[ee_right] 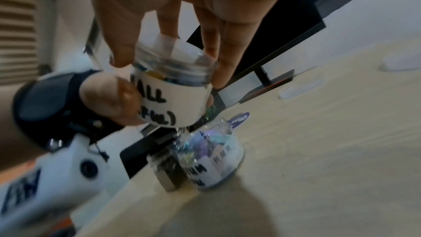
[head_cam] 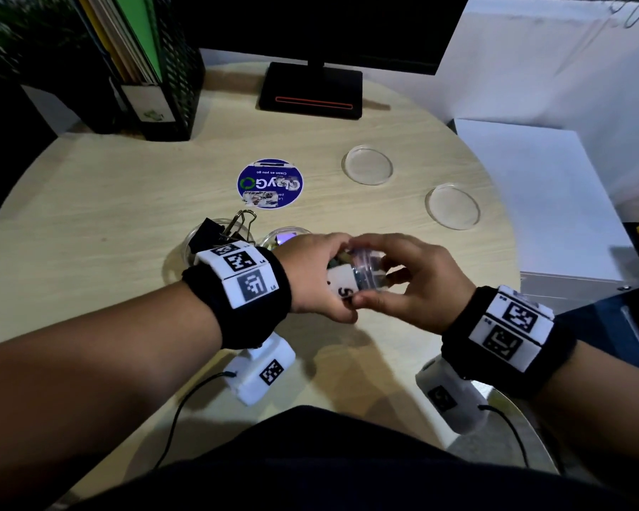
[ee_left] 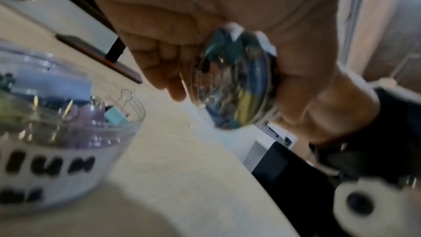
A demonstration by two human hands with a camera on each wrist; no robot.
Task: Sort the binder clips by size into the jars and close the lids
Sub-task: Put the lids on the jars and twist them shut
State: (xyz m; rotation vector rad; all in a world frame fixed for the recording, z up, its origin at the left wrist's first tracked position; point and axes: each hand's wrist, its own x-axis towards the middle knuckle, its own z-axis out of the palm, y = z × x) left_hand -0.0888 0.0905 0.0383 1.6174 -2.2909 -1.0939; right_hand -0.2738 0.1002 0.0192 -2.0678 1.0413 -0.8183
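Note:
My left hand [head_cam: 316, 274] grips the small jar [head_cam: 342, 287], which has a white label and is lifted off the table and tilted; coloured small clips show through its base [ee_left: 232, 80]. My right hand [head_cam: 414, 282] curls its fingertips [ee_right: 218, 71] round the clear lid [ee_right: 173, 60] sitting on that jar's mouth [ee_right: 175, 93]. Behind my left wrist stand the medium jar [head_cam: 285, 236] of pastel clips [ee_left: 56, 129] and the large jar [head_cam: 214, 239] with black clips and wire handles sticking out. Both are uncovered.
Two clear lids [head_cam: 367, 164] [head_cam: 452, 206] lie on the round wooden table [head_cam: 107, 201] at the right back. A blue round sticker [head_cam: 270, 183], a monitor stand [head_cam: 310, 91] and a black mesh file holder [head_cam: 163, 68] sit farther back. A white box [head_cam: 532, 186] borders the right.

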